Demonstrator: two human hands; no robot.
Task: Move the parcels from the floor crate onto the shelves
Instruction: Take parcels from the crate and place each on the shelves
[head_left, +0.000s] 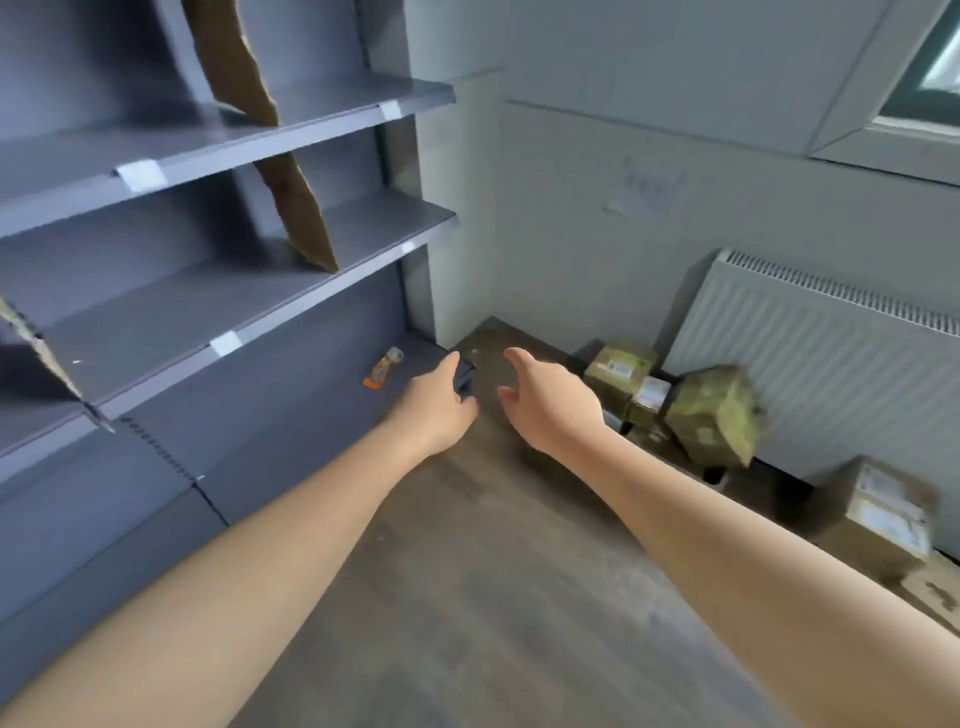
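On the floor (467, 571) by the radiator (831, 338), off to the right of my reach, sit the parcels (714, 415). My right hand (550, 410) is nearer them; my left hand (439, 410) hangs beside the bottom shelf (311, 410). Both hands are loosely spread, holding nothing.

1. Soft, even daylight comes from a window (935, 73) above the radiator (810, 353).
2. The parcels (714, 415) just in front of the radiator are smeared by motion blur.
3. Far left of the radiator, the shelves (208, 150) bow with wide-angle distortion, with dim shadow beneath each board.
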